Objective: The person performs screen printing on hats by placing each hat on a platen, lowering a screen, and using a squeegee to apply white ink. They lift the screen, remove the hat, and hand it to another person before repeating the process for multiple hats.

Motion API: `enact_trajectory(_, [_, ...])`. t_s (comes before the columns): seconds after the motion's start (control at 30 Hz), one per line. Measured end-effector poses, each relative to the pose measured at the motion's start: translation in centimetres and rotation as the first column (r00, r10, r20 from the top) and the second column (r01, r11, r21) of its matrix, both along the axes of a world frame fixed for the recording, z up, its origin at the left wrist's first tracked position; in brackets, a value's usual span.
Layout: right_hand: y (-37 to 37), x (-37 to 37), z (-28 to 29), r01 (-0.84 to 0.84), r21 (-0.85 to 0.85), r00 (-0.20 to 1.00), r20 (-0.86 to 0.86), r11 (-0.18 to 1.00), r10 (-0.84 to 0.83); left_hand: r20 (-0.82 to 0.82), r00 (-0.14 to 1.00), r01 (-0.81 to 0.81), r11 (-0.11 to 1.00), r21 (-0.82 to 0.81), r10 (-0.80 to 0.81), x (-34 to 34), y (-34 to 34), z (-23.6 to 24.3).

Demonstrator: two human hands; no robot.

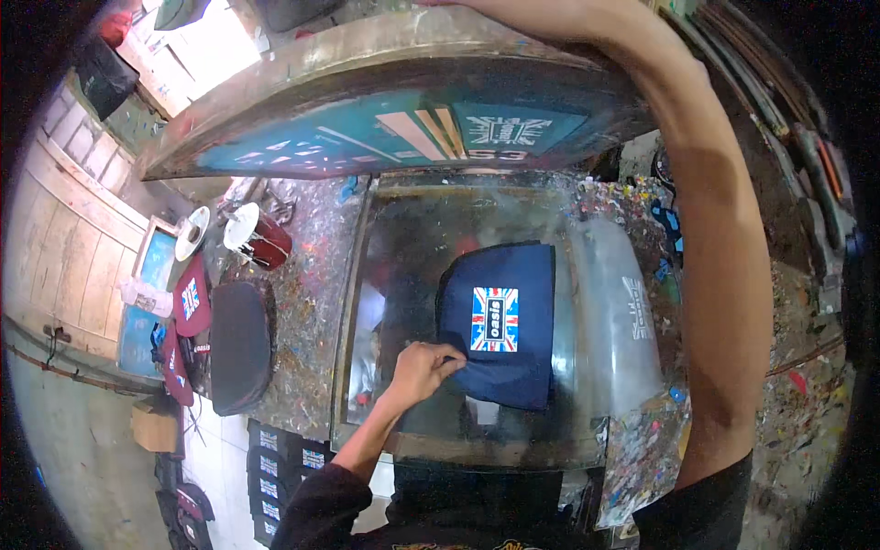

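My left hand (425, 370) pinches the left edge of a dark navy fabric panel (456, 302), curved on one side. The panel lies on a glass-topped plate (394, 275) and bears a red, white and blue flag print (494, 320) with a black label in its middle. Beyond it, a screen-printing frame (367, 82) stands tilted up, its turquoise mesh (348, 128) showing flag and stripe shapes. My right arm (724, 238) reaches up and over to the frame's top edge. Only a sliver of my right hand (449, 2) shows at the upper rim; its fingers are mostly hidden.
A pot of dark red ink (261, 240) and a white cup (190, 236) stand left. Nearby lie a dark rounded pad (240, 348) and maroon panels (191, 298). A translucent sheet (619, 312) lies right of the plate. Several printed dark pieces (268, 467) lie lower left.
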State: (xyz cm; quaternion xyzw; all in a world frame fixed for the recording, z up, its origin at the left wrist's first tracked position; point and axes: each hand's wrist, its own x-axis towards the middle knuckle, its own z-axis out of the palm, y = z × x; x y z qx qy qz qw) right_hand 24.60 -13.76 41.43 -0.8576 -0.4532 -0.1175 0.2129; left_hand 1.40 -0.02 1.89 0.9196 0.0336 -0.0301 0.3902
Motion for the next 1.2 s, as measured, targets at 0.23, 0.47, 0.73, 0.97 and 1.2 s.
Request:
enact_trajectory(0.23, [0.9,1.7,-0.2,0.101,-0.038,0.995,0.026,0.994,-0.100,0.487,0.833,-0.229,0.965,-0.127,0.262,-1.9,-4.3,8.9])
enact_trajectory(0.47, [1.2,2.4,0.6,0.138,-0.067,0.990,0.039,0.988,-0.135,-0.001,0.835,-0.524,0.795,-0.306,0.550,-22.1,3.7,5.2])
enact_trajectory(0.73, [0.4,1.9,1.4,0.052,-0.044,0.976,0.216,0.998,-0.041,0.234,0.707,-0.630,0.445,0.637,0.667,-42.7,11.6,1.7])
enact_trajectory(0.97, [1.3,2.1,0.0,0.113,-0.009,0.992,0.053,0.994,-0.112,0.535,0.744,0.320,0.916,0.242,-0.401,-5.9,-15.9,3.9])
enact_trajectory(1.2, [0.1,4.1,-0.1,-0.038,0.010,0.994,0.099,0.999,0.037,0.118,0.912,0.366,0.911,0.192,-0.392,-1.4,-10.9,1.6])
